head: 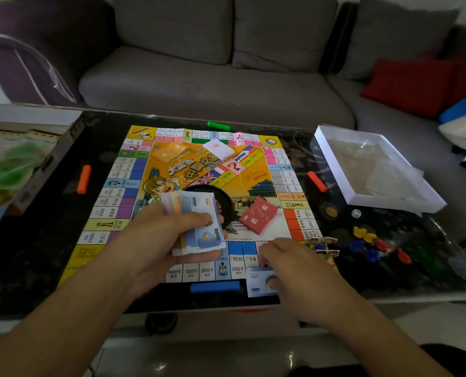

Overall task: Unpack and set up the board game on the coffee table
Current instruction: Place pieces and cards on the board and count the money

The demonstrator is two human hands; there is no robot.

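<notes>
Head view: board (199, 186) is unfolded flat on the counter (49, 213); two card decks, red (257, 214) and white (218, 149), are placed on it. A banknote stack (196, 224) is gripped by the left hand (155, 240); one blue note (260, 281) is pinched at the near edge by the right hand (294, 270). Money is judged still undealt. Four colour bars are seen, one die (356, 213), one emptied box tray (376, 170); loose tokens (376, 246) remain unsorted.

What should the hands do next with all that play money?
Probably let go of the blue note the right hand is laying down by the board's near edge, beside the blue bar, then reach back for another. The left hand holds a thick stack of notes, so the dealing looks unfinished.
</notes>
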